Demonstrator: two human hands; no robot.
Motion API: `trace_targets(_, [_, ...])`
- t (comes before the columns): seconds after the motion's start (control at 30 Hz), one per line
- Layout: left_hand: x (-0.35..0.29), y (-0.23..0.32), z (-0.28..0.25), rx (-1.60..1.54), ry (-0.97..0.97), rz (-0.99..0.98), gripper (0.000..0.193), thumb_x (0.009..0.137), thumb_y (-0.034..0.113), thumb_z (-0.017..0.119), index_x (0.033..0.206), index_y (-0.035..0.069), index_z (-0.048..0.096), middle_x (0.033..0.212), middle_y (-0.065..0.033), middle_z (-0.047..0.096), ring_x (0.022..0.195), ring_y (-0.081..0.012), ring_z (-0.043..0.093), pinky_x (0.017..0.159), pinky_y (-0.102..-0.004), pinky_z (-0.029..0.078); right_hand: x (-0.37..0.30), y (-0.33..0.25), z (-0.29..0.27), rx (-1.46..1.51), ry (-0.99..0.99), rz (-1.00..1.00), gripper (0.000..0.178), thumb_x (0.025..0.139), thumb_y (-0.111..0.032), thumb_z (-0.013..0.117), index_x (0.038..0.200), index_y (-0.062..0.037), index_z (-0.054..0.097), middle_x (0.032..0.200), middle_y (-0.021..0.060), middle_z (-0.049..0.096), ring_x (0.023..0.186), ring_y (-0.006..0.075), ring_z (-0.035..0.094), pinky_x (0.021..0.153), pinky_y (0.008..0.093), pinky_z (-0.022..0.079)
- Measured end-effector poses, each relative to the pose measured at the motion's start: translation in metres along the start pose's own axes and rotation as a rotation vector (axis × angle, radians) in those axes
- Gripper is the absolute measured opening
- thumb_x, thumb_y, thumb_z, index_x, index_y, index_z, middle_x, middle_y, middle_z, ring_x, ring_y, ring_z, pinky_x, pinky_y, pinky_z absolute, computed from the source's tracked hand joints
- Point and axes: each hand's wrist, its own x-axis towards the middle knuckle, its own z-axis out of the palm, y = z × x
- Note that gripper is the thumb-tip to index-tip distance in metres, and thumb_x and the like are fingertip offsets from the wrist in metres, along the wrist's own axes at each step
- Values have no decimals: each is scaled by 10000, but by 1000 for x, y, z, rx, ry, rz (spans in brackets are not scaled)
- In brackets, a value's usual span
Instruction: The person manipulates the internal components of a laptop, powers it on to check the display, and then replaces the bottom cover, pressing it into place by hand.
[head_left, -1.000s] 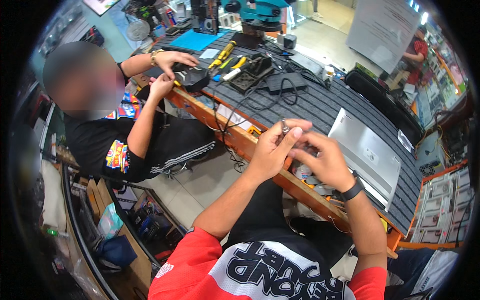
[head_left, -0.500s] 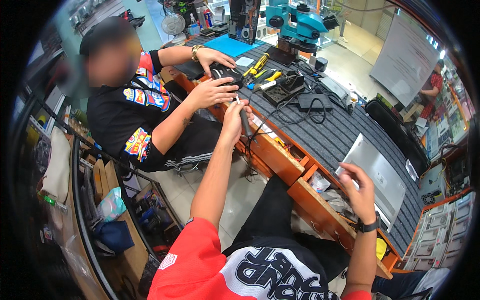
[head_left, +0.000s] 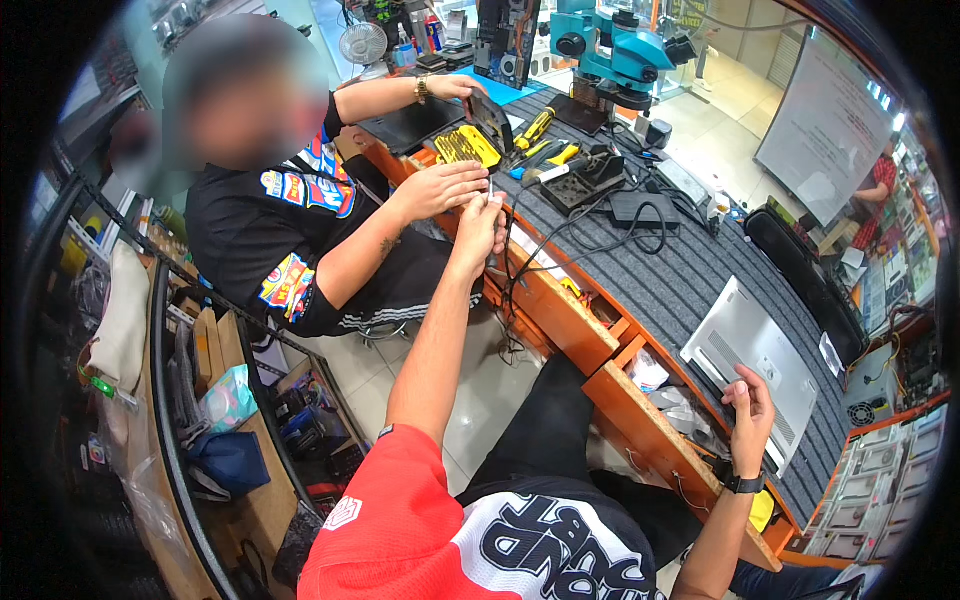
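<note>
My left hand is closed round a slim tool with a pale upper end, mostly hidden by my fingers. Just above it is a co-worker's hand, close to the tool's upper end. Their other hand holds the lid of an open black case with a yellow tray of screwdriver bits. At the right, my right hand is over the near edge of a silver laptop, its fingers curled together. Whether something small is between them I cannot make out.
Yellow-handled tools, a black tool stand and a power adapter with cables lie on the grey striped mat. A teal microscope stands behind. Open drawers jut out before my lap. A long black case lies farther right.
The co-worker has opened the black case, showing the yellow tray. My right hand has moved down and right over the laptop's near edge. My left hand stays by the co-worker's hand, the tool less visible.
</note>
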Motion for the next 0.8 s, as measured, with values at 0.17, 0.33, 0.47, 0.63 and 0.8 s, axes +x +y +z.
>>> trace_targets(0.17, [2,-1,2,8,11,-13,289,1063,247,467,1240,20,487,757,12,470,527,-55,420,425,-220,350,-3,-7,1,22,9,-10,348,999,-224,607,1250,16,616,888,34,618,819,104,575,795,254,474])
trace_targets(0.33, [4,-4,2,-20,19,-21,263,1049,248,493,1203,36,511,783,13,471,557,-60,418,441,-211,328,-8,-14,2,29,12,-52,351,998,-217,607,1252,25,611,898,42,617,827,110,573,794,256,476])
trace_targets(0.47, [7,-13,-4,-57,-23,1,192,1049,263,482,1097,84,531,798,16,474,580,-63,425,450,-206,315,-8,-14,2,47,12,-58,354,997,-216,608,1250,31,609,907,47,617,828,112,572,794,260,477])
trace_targets(0.63, [9,-14,-10,-9,-103,55,163,1032,244,508,958,112,570,764,34,469,589,-61,415,493,-230,347,-6,-12,3,56,11,-68,354,998,-223,611,1244,31,611,911,47,618,827,111,571,793,260,475])
trace_targets(0.8, [17,-8,-4,58,-40,108,57,963,133,566,948,93,605,758,22,497,635,-81,483,515,-235,389,-12,-13,-3,71,32,-60,342,998,-212,613,1238,32,609,908,42,609,827,110,558,797,259,470])
